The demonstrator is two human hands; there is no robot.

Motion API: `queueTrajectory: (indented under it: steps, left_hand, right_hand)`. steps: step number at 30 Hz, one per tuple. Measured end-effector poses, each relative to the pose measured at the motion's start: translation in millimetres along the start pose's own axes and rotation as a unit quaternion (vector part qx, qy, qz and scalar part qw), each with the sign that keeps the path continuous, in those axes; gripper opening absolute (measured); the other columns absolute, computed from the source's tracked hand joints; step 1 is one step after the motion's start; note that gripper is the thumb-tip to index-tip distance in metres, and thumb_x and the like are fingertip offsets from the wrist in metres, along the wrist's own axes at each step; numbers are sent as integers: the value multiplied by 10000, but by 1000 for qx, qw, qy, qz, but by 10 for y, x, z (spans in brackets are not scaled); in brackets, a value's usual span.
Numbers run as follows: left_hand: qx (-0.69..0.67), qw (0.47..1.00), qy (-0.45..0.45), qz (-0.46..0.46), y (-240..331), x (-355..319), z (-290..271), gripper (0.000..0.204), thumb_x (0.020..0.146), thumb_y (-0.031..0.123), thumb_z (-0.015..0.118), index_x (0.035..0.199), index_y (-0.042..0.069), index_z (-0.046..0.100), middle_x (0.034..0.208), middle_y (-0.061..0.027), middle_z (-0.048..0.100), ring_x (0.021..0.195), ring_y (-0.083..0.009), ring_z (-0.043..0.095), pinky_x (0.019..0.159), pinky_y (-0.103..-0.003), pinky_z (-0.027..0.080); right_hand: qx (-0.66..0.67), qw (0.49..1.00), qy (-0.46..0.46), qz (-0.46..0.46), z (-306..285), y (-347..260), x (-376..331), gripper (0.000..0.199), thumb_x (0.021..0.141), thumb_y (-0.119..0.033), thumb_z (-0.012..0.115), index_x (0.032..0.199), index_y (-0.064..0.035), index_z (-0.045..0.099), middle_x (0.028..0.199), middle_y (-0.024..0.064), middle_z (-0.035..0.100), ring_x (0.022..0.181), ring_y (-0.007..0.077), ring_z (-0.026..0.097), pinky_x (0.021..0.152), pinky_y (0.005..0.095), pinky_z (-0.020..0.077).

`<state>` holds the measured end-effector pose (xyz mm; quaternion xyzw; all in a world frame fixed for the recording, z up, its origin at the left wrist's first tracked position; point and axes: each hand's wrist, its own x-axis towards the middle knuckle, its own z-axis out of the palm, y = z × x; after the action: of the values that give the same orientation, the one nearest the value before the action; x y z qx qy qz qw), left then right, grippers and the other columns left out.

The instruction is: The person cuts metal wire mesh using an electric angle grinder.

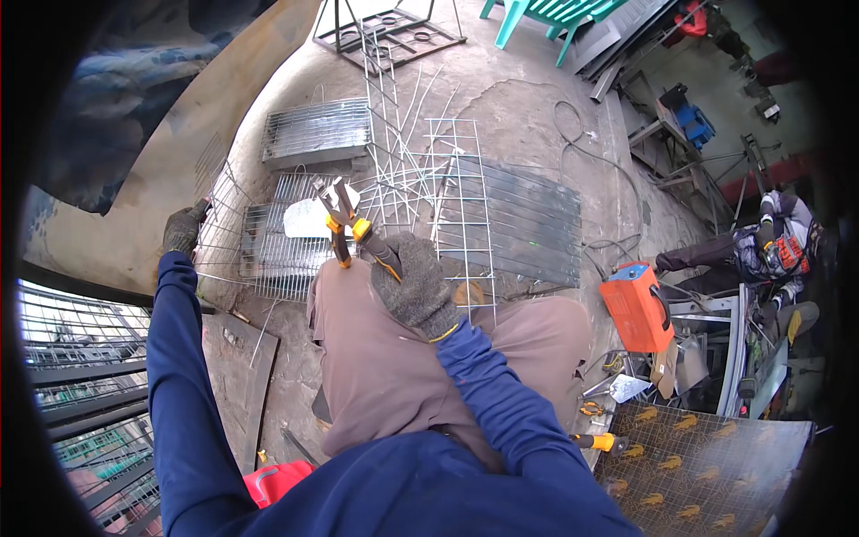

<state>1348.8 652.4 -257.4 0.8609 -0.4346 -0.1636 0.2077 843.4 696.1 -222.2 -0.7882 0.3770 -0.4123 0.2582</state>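
My left hand (185,229), in a grey knit glove, is closed on the edge of a small wire mesh panel (229,234) at the left. My right hand (415,285), gloved the same way, is raised above my lap. It grips one handle of a pair of pliers (362,229) with yellow and black grips. The pliers' handles stand spread apart and the jaws point away from me. Beyond the jaws, a whitish sheet piece (306,219) lies on more wire mesh. My fingertips are partly hidden in both hands.
Stacked mesh panels (318,130), loose wire rods (403,179), a wire grid (465,215) and a dark ribbed sheet (528,219) lie ahead. An orange machine (635,309) with cables stands right. Another person (778,242) sits farther right. Black bars (89,385) stand left.
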Motion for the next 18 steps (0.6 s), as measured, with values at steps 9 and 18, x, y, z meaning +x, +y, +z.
queueTrajectory:
  steps: [9,18]
  left_hand:
    - [2,1000,-16,-16,46,-50,-12,708,893,694,614,963,7,771,896,-198,747,846,-328,701,837,-425,508]
    - [-20,999,-23,-35,8,15,-11,702,900,654,650,1037,-24,771,913,-167,772,826,-282,714,813,-402,520]
  right_hand:
    - [-184,983,23,-10,-689,112,-158,262,837,-138,705,1087,-61,682,946,166,659,891,407,647,786,521,501]
    - [-260,902,-91,332,-894,360,-401,404,873,-463,774,1083,-121,731,954,158,677,927,379,671,821,506,514]
